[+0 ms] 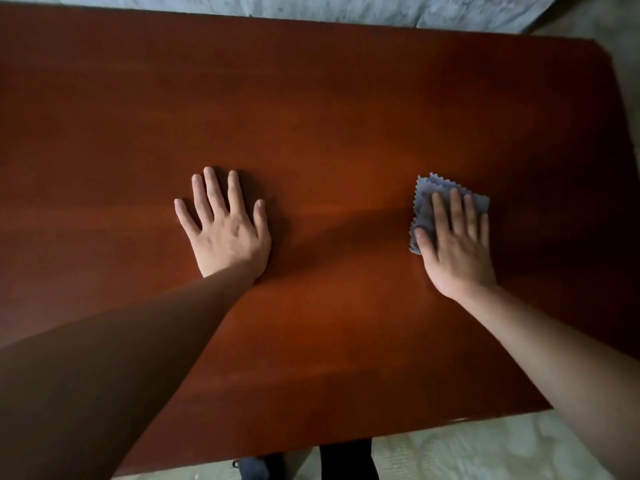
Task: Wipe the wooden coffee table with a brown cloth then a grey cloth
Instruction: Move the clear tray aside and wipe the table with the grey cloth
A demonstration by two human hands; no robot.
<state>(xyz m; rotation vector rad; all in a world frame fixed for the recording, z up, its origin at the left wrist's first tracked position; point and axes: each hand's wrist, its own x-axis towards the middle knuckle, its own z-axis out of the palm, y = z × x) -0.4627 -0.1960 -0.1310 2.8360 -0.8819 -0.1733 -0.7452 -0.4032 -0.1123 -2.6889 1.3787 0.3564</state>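
Head view, looking straight down on the wooden desk (329,116). Its reddish-brown top fills most of the frame.

Grey cloth (425,202) is on the desk, right of centre. It's crumpled, with zigzag-cut edges showing at its far and left sides.

Right grip (457,251) lies flat on top of the cloth. Fingers (456,211) are straight and close together, and the thumb sits out to the left on the cloth's left edge. The palm presses down and nothing curls round the fabric. Cloth pokes out past the fingertips and thumb; its near part is hidden under the palm.

Left grip (225,233) is well apart from the cloth, left of centre. It's palm down on bare wood, fingers spread wide, holding nothing.

Beyond the far edge there's a pale grey mottled surface (311,8). Below the near edge are a light patterned floor (485,452) and dark trouser legs (346,459).
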